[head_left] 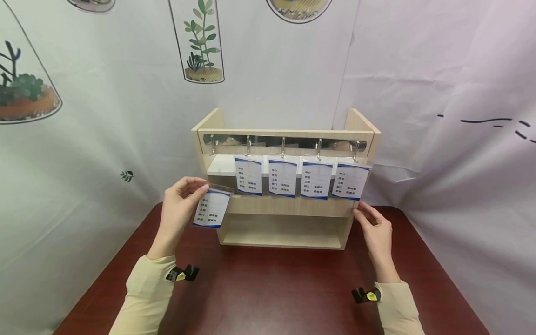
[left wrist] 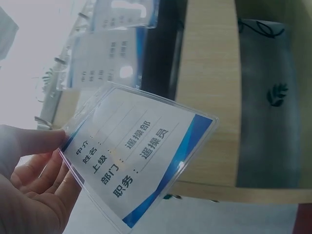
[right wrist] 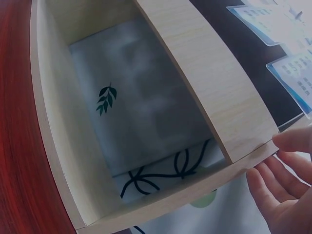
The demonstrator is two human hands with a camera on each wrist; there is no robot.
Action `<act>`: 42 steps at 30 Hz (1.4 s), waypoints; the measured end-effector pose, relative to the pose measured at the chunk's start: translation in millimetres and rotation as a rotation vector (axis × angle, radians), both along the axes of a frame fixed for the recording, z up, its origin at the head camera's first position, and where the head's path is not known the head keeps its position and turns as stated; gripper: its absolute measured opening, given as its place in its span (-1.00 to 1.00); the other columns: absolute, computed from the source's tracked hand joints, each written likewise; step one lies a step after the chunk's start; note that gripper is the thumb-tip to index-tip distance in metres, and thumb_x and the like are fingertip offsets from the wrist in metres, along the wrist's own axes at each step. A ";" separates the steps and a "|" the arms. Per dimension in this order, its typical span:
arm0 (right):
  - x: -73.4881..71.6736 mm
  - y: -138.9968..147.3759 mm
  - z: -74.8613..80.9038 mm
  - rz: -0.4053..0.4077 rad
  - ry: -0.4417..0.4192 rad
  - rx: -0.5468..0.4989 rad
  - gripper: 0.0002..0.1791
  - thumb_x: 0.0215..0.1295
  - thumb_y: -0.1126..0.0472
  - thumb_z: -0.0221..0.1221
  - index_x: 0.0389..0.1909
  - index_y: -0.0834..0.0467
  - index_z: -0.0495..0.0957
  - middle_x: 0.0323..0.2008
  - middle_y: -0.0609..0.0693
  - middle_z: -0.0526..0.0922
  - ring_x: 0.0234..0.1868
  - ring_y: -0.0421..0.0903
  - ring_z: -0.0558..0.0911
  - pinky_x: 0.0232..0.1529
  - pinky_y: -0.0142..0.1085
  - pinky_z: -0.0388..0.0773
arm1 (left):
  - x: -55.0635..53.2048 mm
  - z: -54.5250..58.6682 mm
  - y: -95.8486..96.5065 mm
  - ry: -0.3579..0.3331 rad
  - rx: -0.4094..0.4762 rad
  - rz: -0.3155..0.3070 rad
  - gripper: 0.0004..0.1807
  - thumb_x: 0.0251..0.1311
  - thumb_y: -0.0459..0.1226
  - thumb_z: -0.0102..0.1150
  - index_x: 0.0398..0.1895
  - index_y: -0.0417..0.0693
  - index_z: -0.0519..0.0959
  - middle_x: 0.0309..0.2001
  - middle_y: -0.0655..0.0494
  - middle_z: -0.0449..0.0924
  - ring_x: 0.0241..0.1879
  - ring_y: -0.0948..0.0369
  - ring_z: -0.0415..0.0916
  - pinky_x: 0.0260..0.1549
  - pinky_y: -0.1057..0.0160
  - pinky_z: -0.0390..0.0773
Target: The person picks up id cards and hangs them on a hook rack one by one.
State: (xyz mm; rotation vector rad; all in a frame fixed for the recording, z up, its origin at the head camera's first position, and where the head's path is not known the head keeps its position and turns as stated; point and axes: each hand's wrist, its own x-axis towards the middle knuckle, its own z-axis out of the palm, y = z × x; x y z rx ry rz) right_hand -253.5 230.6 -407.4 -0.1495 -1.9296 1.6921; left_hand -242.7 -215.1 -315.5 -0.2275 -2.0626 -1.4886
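Observation:
My left hand (head_left: 181, 201) pinches a name badge (head_left: 212, 208) in a clear plastic sleeve by its upper left edge, thumb in front. The badge tilts below the leftmost metal hook (head_left: 212, 144), which is bare. In the left wrist view the badge (left wrist: 136, 151) shows printed lines and blue corners. Several similar badges (head_left: 282, 177) hang in a row from the other hooks. At the lower right, my right hand (head_left: 377, 228) holds the side edge of the wooden shelf (head_left: 289, 204); in the right wrist view its thumb and fingers (right wrist: 265, 192) meet the side panel.
The shelf stands on a dark red table (head_left: 268, 288) and has an open lower compartment (head_left: 282, 230). A metal hook strip (head_left: 268, 141) runs along its upper board. White cloth with plant prints (head_left: 204, 46) hangs behind and at both sides.

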 end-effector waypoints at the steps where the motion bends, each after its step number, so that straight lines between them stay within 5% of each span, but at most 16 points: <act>1: 0.0 0.1 -0.3 -0.001 0.002 0.000 -0.58 0.30 0.21 0.36 0.15 0.24 0.64 -0.29 -0.37 0.71 -0.21 -0.48 0.64 -0.15 -0.61 0.51 | 0.0 2.8 1.0 0.010 0.011 -0.002 -0.74 0.29 -0.25 0.35 -0.09 -0.26 0.65 -0.23 0.14 0.70 -0.28 0.30 0.60 -0.33 0.42 0.54; 23: -4.1 2.2 -8.1 -0.038 0.027 0.028 -0.59 0.28 0.21 0.38 0.13 0.20 0.66 -0.22 -0.21 0.75 -0.18 -0.47 0.63 -0.16 -0.63 0.49 | -7.0 47.3 9.3 0.187 0.198 -0.049 -0.84 0.23 -0.34 0.38 -0.17 -0.23 0.67 -0.26 0.14 0.72 -0.29 0.25 0.63 -0.32 0.40 0.60; 35: -6.5 0.5 -9.7 -0.050 0.019 0.035 -0.62 0.30 0.20 0.37 0.11 0.21 0.67 -0.23 -0.29 0.71 -0.20 -0.48 0.62 -0.17 -0.63 0.49 | -15.6 54.3 5.6 0.143 0.201 -0.032 -0.83 0.25 -0.30 0.37 -0.16 -0.18 0.65 -0.24 0.11 0.69 -0.31 0.25 0.62 -0.33 0.39 0.64; 42: 10.4 -10.2 11.7 -0.042 0.033 0.040 -0.66 0.30 0.32 0.33 0.07 0.34 0.64 -0.23 -0.15 0.74 -0.23 -0.47 0.63 -0.20 -0.64 0.49 | -19.9 55.3 5.2 0.119 0.230 -0.044 -0.84 0.25 -0.31 0.37 -0.18 -0.18 0.64 -0.26 0.10 0.67 -0.31 0.24 0.62 -0.38 0.40 0.64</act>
